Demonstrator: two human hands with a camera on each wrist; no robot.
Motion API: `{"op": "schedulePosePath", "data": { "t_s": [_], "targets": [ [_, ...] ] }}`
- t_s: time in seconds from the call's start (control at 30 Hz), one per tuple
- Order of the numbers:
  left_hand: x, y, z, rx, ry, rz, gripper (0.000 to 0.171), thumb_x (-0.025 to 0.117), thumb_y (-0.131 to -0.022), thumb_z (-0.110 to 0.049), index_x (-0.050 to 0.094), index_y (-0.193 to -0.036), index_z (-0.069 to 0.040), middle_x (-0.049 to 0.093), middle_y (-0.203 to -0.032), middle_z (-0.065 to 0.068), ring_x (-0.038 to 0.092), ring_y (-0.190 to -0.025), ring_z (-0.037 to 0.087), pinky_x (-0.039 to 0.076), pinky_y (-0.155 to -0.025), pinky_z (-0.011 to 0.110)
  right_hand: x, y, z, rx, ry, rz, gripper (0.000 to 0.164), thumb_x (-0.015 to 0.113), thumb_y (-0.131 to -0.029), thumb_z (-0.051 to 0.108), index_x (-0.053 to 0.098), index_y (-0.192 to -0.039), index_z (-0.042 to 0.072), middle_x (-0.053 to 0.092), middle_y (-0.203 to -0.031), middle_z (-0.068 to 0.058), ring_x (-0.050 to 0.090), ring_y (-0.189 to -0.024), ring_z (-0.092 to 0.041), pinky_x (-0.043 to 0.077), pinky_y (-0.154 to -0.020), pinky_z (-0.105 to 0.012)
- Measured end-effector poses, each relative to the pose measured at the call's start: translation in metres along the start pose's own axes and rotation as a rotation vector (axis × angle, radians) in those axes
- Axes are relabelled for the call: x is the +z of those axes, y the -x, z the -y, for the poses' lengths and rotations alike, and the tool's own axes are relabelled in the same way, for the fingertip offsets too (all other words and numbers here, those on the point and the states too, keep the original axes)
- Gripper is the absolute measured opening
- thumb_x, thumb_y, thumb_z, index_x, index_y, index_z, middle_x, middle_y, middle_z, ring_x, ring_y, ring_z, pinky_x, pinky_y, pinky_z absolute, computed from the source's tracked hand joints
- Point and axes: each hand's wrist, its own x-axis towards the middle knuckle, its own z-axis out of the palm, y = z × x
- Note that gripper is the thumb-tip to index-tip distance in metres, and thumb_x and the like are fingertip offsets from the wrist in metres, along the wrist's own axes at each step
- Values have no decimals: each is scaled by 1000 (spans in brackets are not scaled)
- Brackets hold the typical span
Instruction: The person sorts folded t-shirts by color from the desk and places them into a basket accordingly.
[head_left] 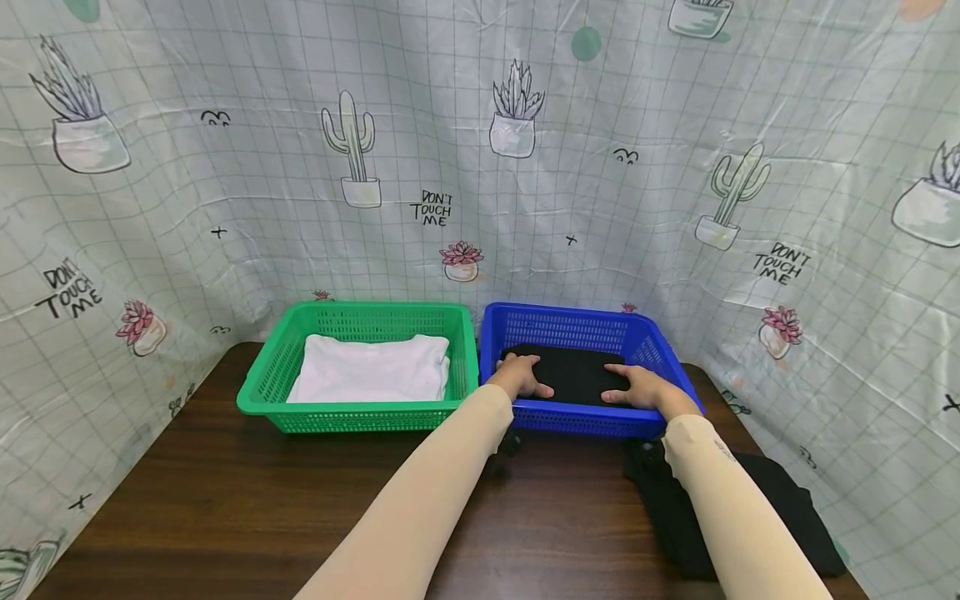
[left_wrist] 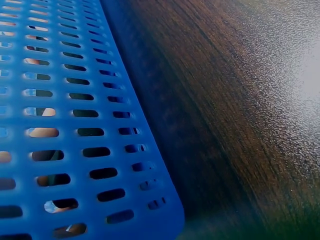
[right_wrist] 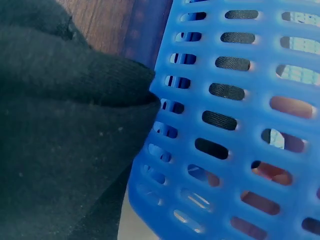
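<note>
A folded black cloth (head_left: 573, 372), seemingly a garment, lies inside the blue basket (head_left: 585, 411). My left hand (head_left: 520, 377) rests on its left side with fingers spread and the thumb pointing right. On the cloth's right side lies my right hand (head_left: 647, 392), its fingers extended toward the left. Both forearms reach over the basket's front rim. In the left wrist view the slotted blue basket wall (left_wrist: 111, 132) hides most of the hand. The right wrist view also has the basket wall (right_wrist: 260, 50) in front of the fingers.
Left of the blue basket stands a green basket (head_left: 352, 408) with a folded white cloth (head_left: 367, 371) in it. More black cloth (head_left: 787, 508) lies on the brown table (head_left: 247, 500) at the right, partly under the right forearm. A patterned curtain (head_left: 405, 142) hangs behind and at both sides.
</note>
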Motion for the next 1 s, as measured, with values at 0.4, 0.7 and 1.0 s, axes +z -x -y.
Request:
{"op": "schedulePosePath", "data": {
  "t_s": [0.4, 0.7, 1.0],
  "targets": [
    [-5, -4, -3, 33, -11, -66, 68, 80, -98, -33, 52, -159, -19, 28, -170, 20, 23, -158, 44, 36, -122, 57, -10, 1, 4, -80, 67, -72, 72, 71, -104, 34, 45, -156, -9, 44, -152, -43, 36, -145, -62, 32, -117, -71],
    [-29, 3, -16, 212, -187, -155, 52, 75, -102, -34, 63, -148, -13, 55, -153, 13, 43, -146, 31, 33, -123, 46, -41, 36, 17, -221, 101, -198, 63, 73, -102, 23, 50, -152, -8, 55, -145, -37, 52, -135, -57, 43, -108, -70],
    [-45, 47, -34, 400, -78, -119, 49, 75, -102, -35, 64, -147, -20, 61, -145, 9, 57, -134, 26, 49, -110, 42, -60, 114, 6, -302, 101, -313, 61, 77, -100, 18, 53, -152, -2, 64, -129, -26, 67, -107, -37, 56, -84, -49]
  ]
}}
